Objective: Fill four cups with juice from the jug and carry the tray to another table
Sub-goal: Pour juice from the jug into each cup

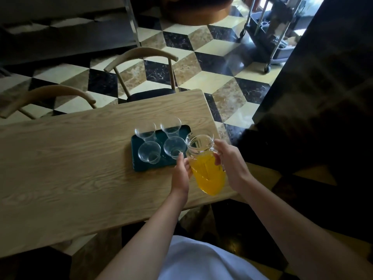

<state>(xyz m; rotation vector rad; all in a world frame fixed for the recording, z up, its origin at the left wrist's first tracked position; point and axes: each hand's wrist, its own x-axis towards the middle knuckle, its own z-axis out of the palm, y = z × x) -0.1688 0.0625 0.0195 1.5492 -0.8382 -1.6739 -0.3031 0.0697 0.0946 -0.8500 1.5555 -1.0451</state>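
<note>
Head view, looking down over a wooden table [70,158] with a dark green tray [135,158] near its right end. Four clear plastic cups on the tray in two rows: far-left cup [145,131], far-right cup [171,127], near-left cup [149,152], near-right cup [174,147]. All four empty, upright, standing close together.

Glass jug [203,164] of orange juice held just right of the tray, tipped slightly with its mouth toward the near-right cup, liquid filling roughly the lower two thirds. Right hand [230,160] wrapped around the jug's far side, fingers [218,158] closed on the glass. Left hand [181,172] pressed against the jug's left wall, steadying it, fingers curled against it.

No juice poured yet; first pour likely aimed at the near-right cup.

Risks from here:
- Light, thin cups, easily knocked over if the jug's lip or the left hand brushes a rim.
- Wide jug mouth and a fairly full load; too quick a tilt likely to send a surge past the small cup onto the tray.
- Cups packed tightly, so a stream aimed slightly off could splash into a neighbour or between them.
- Jug hanging close to the table's right edge; a slip of the grip could drop it to the tiled floor [201,57].
- Overfilled cups likely to slop once the tray is lifted and carried.
</note>
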